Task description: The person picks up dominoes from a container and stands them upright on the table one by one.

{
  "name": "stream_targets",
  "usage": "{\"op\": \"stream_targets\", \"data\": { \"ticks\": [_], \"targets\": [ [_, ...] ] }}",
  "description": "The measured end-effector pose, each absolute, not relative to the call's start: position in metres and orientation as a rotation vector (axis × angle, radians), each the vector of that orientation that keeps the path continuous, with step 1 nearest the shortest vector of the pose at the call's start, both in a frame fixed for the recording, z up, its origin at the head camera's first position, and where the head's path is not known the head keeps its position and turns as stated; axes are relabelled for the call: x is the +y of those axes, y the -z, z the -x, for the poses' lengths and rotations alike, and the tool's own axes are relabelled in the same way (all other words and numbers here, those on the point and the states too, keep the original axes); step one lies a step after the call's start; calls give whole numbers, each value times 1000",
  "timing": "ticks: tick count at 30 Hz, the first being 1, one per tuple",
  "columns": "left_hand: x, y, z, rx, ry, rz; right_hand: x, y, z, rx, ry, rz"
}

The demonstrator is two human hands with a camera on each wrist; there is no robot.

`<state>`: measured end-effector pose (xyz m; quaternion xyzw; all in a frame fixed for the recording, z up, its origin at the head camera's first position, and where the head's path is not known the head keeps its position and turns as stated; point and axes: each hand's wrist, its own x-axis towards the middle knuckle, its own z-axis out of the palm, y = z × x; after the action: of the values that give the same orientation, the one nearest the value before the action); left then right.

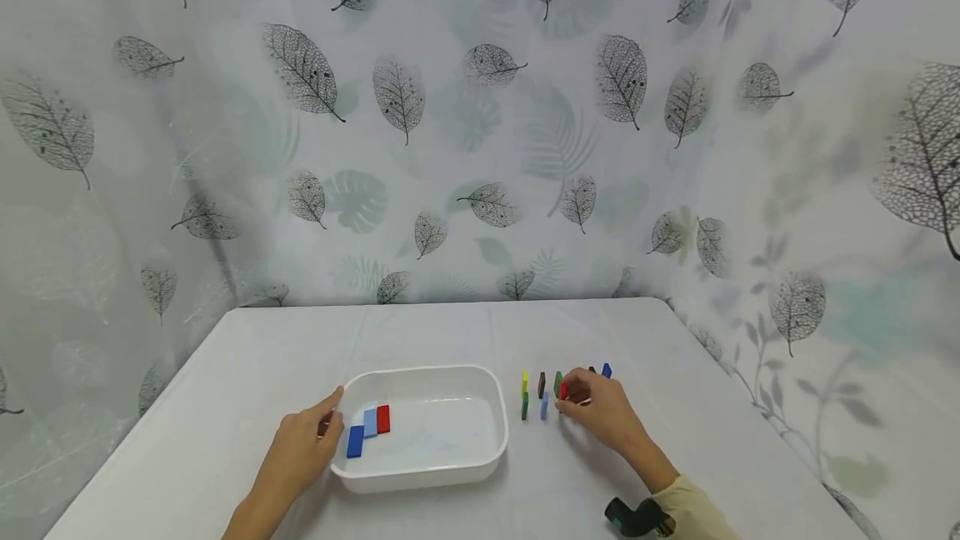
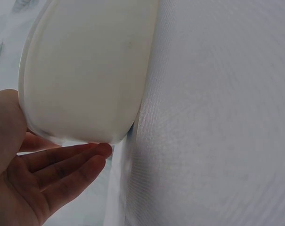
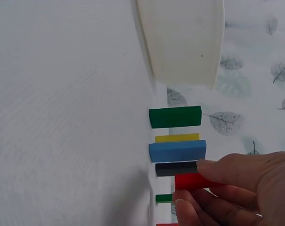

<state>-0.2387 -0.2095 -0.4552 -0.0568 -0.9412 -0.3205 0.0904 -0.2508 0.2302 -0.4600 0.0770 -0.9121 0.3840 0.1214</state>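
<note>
My right hand (image 1: 600,411) pinches a red domino (image 3: 194,181) between thumb and fingers, lifted a little among the upright dominoes. Beside it stand a light blue domino (image 3: 177,151), a green domino (image 3: 175,117) and a yellow domino (image 1: 525,382). My left hand (image 1: 300,444) holds the left end of a white plastic tub (image 1: 420,477) by its rim. In the left wrist view, its fingers lie along the tub's outer wall. Inside the tub, at the left, lie a dark blue domino (image 1: 356,442), another light blue domino (image 1: 371,423) and another red domino (image 1: 383,419).
Behind the right hand stand a blue domino (image 1: 607,370) and a dark one, partly hidden. A brown domino (image 1: 542,384) is in the rear row. The white-covered table (image 1: 262,357) meets a leaf-patterned curtain (image 1: 450,132). A dark strap-like device (image 1: 633,517) sits at the right wrist.
</note>
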Motion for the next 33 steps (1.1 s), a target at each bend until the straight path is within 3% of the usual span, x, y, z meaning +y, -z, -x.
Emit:
{"op": "stream_targets", "data": {
  "ticks": [33],
  "targets": [
    [-210,456,241,-2798,918,182,234,477,258,-2689,-1133,-140]
  ]
}}
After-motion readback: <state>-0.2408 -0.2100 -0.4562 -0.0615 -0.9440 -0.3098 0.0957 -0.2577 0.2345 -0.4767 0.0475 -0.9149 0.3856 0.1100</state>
